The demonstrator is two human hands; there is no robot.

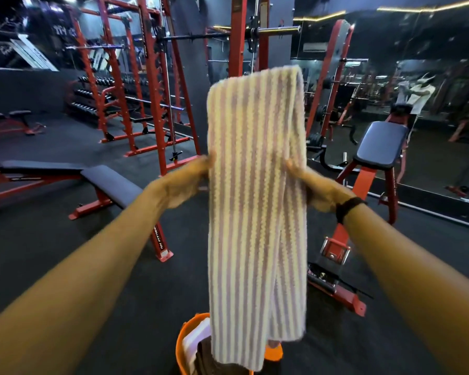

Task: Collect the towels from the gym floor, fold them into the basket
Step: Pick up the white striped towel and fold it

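The striped towel (256, 201), pale yellow and mauve, hangs in the air in front of the person as a long narrow band, already folded lengthwise, its top edge curling over above the hands and its lower end dangling just over the orange basket (186, 345) on the gym floor (65, 239). The left hand (186, 182) grips the towel's left edge and the right hand (313, 189) grips the right edge at about the same height, fingers curled round the cloth, arms held out straight and apart by the width of the band. A dark band sits on the right wrist.

Inside the basket some folded cloth shows, a pale piece and a darker one, partly hidden behind the hanging end, so part of the collecting looks done. The step in hand seems to be the crosswise fold. To do it well, both edges should stay level so the stripes run straight, and the top flap should be brought down squarely onto the lower part, not skewed. The loose inner layer visible near the lower right could slip out of line, so a light shake or a pinch through both layers would help. Lowering the bundle flat onto the pile, not dropping it, should keep the fold

A red flat bench (65, 174) stands to the left and an inclined bench (381, 146) to the right
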